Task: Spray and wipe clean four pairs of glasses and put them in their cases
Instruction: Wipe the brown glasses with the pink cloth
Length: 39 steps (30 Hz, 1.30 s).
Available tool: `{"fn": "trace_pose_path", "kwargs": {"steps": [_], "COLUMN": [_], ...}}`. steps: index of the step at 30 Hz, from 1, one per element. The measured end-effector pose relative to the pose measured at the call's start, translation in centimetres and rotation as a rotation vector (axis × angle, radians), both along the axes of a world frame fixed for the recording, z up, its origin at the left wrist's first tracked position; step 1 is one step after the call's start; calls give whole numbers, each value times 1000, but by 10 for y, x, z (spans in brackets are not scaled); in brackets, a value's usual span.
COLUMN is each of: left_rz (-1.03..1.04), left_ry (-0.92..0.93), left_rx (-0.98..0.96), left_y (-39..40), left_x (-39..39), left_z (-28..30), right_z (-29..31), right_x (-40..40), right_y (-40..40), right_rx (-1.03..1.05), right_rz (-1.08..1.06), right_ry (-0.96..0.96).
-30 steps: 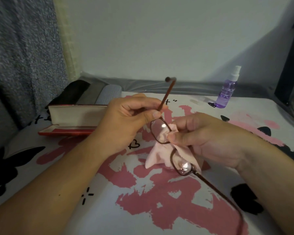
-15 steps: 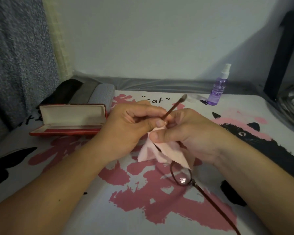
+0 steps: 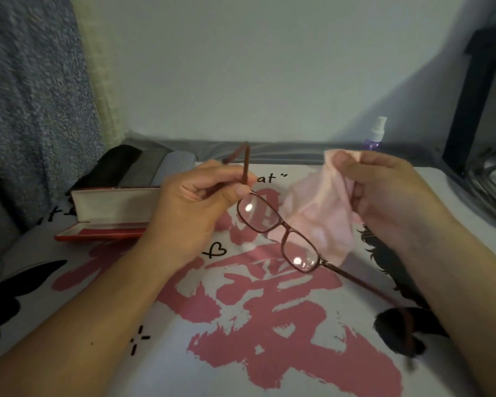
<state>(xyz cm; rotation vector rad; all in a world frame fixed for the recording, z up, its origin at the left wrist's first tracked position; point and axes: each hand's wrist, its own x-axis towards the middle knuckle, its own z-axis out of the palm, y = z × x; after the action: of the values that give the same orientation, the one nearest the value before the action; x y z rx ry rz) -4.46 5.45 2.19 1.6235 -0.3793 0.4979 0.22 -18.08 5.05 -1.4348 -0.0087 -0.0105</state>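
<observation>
Brown-framed glasses (image 3: 279, 232) hang above the table, both lenses bare and glinting. My left hand (image 3: 196, 204) pinches the frame at the hinge of the far temple, which sticks upward. My right hand (image 3: 384, 193) grips a pink cleaning cloth (image 3: 317, 213), lifted off the lenses and held just right of and behind the glasses. The near temple runs down to the right under my right forearm. An open red case (image 3: 106, 216) with a cream lining lies left of my left hand. The purple spray bottle (image 3: 377, 136) stands at the back, partly hidden by my right hand.
Three closed cases, black (image 3: 112, 164), grey (image 3: 149, 166) and light blue-grey (image 3: 176, 167), lie side by side behind the red case. The tablecloth (image 3: 269, 325) bears pink and black prints. A curtain (image 3: 35, 96) hangs at the left. A dark frame (image 3: 476, 81) and a metal basin (image 3: 493, 179) stand at the right.
My right hand has pulled the pink cloth off the lens and moved up and to the right. The glasses now show both lenses uncovered, and the temple points more upright.
</observation>
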Motion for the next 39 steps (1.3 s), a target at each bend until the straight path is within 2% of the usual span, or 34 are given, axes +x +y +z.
{"fn": "trace_pose_path", "kwargs": {"steps": [3,6,8,10,11,14,20,26,29,35,39], "left_rz": [6,13,34,86,122,214,280,299,267,230,200], "left_ry": [-16,-41,-47,-65,-79,-115,-198,-199,-194,-170,-162], "left_rx": [8,35,21,4,3,3,62,64,77,92,108], "left_y": [-2,-3,-2,-1,0,6,8,4,4,3,2], "left_x": [1,0,0,2,3,6,6,5,4,2,2], "left_z": [0,-1,-1,-1,-1,-1,-1,-3,-4,-2,-3], "right_z": [-3,1,6,6,4,-3,-4,-11,-13,-6,-4], "right_x": [7,2,-5,-11,-14,-19,-21,-17,-18,-24,-23], "right_y": [-8,-4,2,8,10,13,17,19,19,16,11], "right_rx": [-141,-153,-72,42,37,-183,-215,-469,-529,-451,-336], "right_rz": [-93,-89,27,229,334,532,497,531,593,719,687], "right_ry": [-42,-116,-114,-48,-13,47,31,-18,2,59,75]}}
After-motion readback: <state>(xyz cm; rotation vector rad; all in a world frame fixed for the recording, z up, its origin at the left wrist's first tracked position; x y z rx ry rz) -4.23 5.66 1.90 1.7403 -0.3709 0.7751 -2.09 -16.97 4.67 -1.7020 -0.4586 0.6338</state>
